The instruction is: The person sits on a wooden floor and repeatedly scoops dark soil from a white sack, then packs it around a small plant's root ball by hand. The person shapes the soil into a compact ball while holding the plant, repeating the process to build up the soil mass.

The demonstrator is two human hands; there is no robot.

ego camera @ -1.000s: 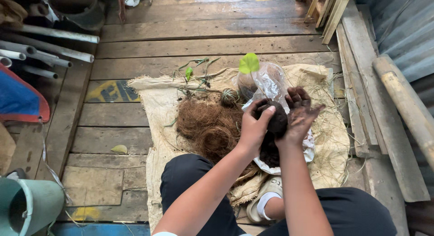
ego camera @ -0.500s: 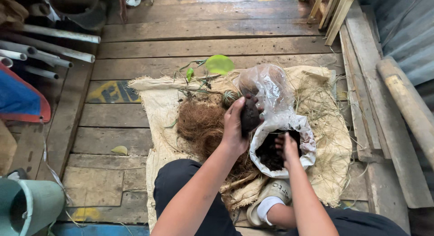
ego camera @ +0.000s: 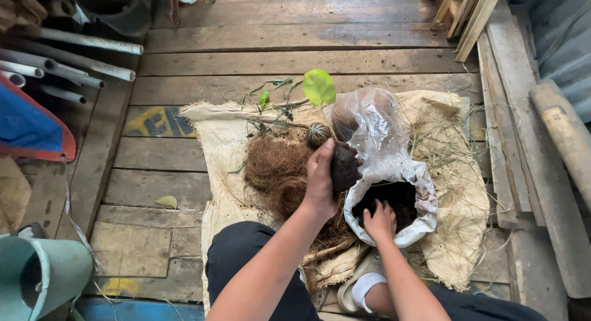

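A clear plastic bag (ego camera: 386, 164) sits on a burlap sack (ego camera: 225, 139) spread over the plank floor (ego camera: 295, 62). Its mouth is rolled open and it holds dark soil (ego camera: 394, 198).

The right hand (ego camera: 380, 221) reaches into the mouth, fingers curled down onto the soil; whether it has any pinched cannot be told.

The left hand (ego camera: 321, 176) is just left of the bag, closed round a dark root ball (ego camera: 343, 168) held above the sack. From it a thin stem rises to one round green leaf (ego camera: 319, 87), which stands far of the hand and against the bag's upper part.

Left of the hand and touching the bag's side lies a brown heap of coir (ego camera: 277, 170). Beyond that, at the sack's far edge, lie a few cuttings (ego camera: 271, 96) with small leaves.

The sack's right part is strewn with loose straw; its far and left edges are frayed. A fallen leaf (ego camera: 166, 201) lies on the boards to the left, well apart from the sack.

Far left, grey pipes (ego camera: 86, 56) are stacked beside a blue and red sheet (ego camera: 31, 127). A green bucket (ego camera: 43, 281) stands near left. Planks (ego camera: 474, 19) and a thick pole (ego camera: 566, 136) line the right edge. Bare boards lie far of the sack and to its left.
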